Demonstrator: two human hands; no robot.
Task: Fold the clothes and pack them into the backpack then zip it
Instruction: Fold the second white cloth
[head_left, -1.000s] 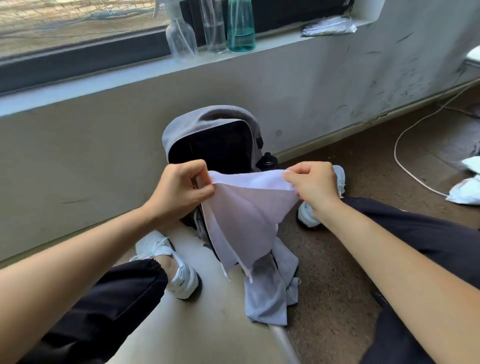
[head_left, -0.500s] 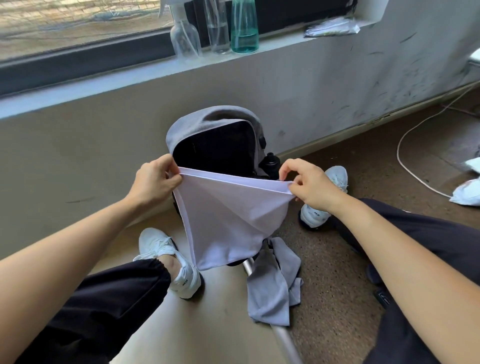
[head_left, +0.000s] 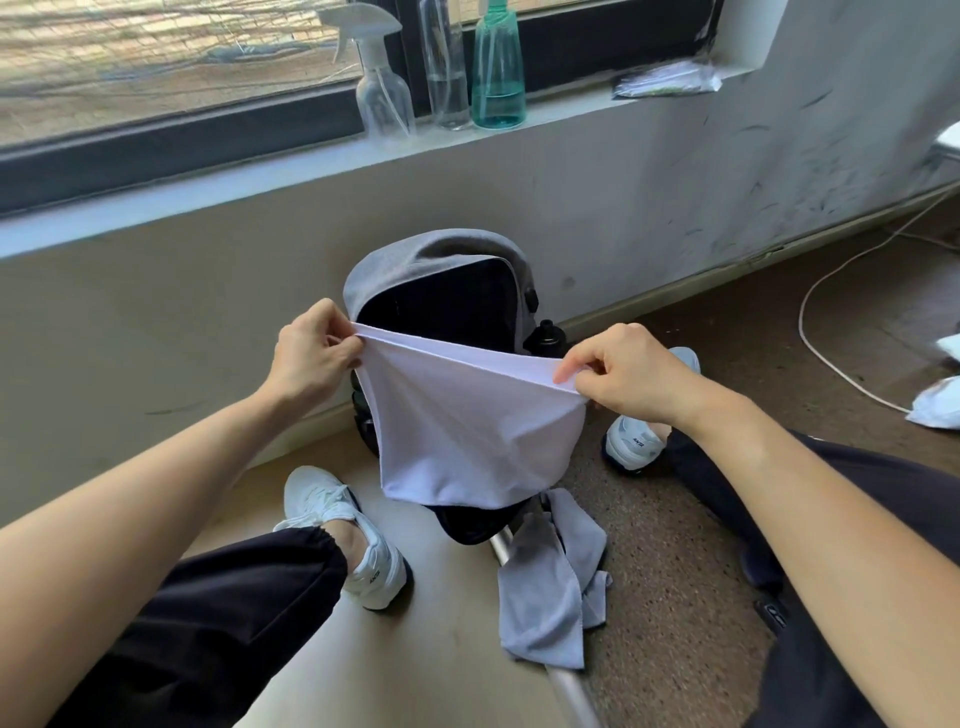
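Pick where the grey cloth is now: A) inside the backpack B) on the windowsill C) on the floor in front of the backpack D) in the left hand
C: the grey cloth lies crumpled on the floor in front of the backpack, while the left hand and right hand pinch the white cloth between them.

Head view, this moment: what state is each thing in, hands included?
backpack: upright by the wall, unzipped.
white cloth: held up, spread in front of the backpack.
left hand: pinches the white cloth's top edge.
right hand: pinches the white cloth's top edge.
grey cloth: crumpled on the floor, not folded.
teal bottle: upright on the sill.
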